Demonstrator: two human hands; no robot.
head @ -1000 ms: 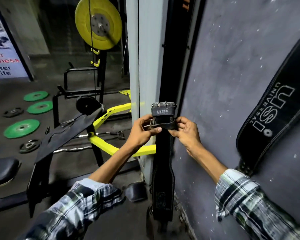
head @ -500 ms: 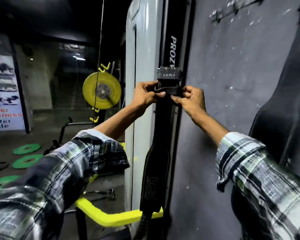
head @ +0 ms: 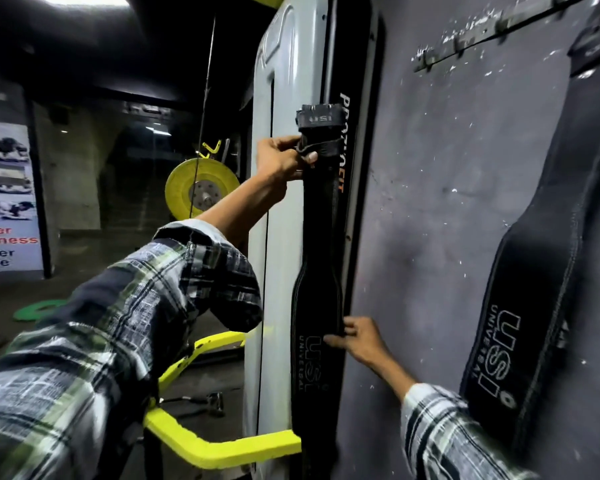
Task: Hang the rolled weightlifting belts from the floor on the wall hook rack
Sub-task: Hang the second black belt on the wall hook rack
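The fingers of the left hand [head: 280, 161] are curled and pressed together around the top part of the black belt [head: 317, 271], just under its buckle end [head: 318, 116], with the thumb lying across the front of the strap. The right hand [head: 359, 339] is much lower: its fingers are stretched out and a little spread, and they touch the right edge of the wide middle part of the belt, near the printed "USI UNIVERSAL" logo; it is not clear if they grip the edge or only press on it. The belt hangs straight down, unrolled, in front of the white machine frame [head: 281, 237] and beside the dark grey wall [head: 430, 202]. Both arms wear plaid sleeves [head: 136, 323]. High on the wall, at the upper right, the hook rack [head: 492, 27] runs as a dark bar, well above the belt's top end. A second black belt [head: 541, 289] with the same logo hangs on the wall at the right. To the left, in the dim gym, there is a yellow weight plate [head: 201, 194] and yellow machine bars [head: 219, 448].
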